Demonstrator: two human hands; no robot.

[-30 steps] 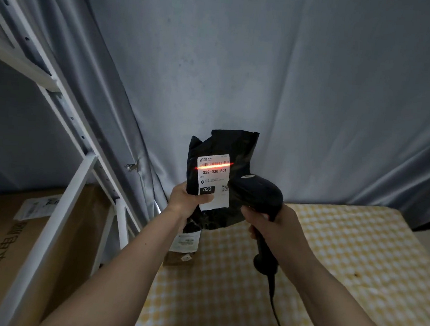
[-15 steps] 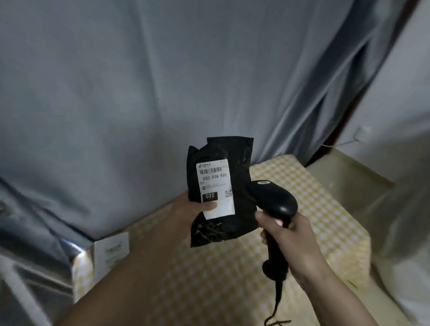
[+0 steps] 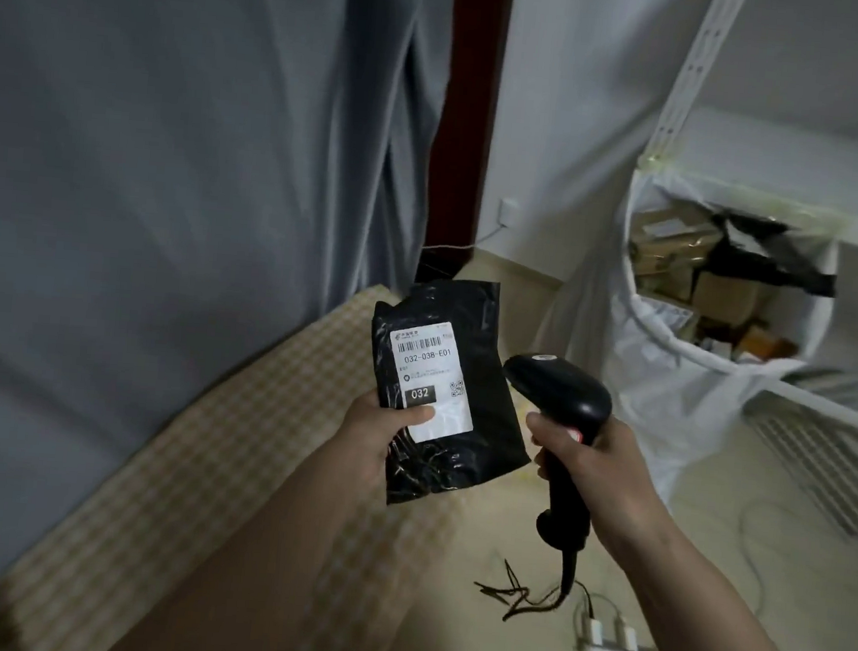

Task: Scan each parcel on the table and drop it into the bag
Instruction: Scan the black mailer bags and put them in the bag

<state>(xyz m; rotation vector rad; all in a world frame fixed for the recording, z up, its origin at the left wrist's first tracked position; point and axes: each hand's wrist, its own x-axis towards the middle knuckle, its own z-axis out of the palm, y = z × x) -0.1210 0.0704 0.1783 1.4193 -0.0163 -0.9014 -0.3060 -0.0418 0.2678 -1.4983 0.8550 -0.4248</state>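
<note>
A left hand (image 3: 383,427) grips 1 black parcel (image 3: 442,388) above the table's (image 3: 211,462) far edge; the right hand (image 3: 593,456) holds the scanner (image 3: 561,412). Next, apparently: carry the parcel right to the open white bag (image 3: 669,375).

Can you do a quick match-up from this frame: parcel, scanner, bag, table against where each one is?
Things:
1. black parcel
2. scanner
3. white bag
4. checked table

Places:
A. far right, open, boxes inside
B. left hand, label facing camera
C. lower left, beneath the forearm
D. right hand, cord hanging down

Pairs: 1-B, 2-D, 3-A, 4-C
</note>
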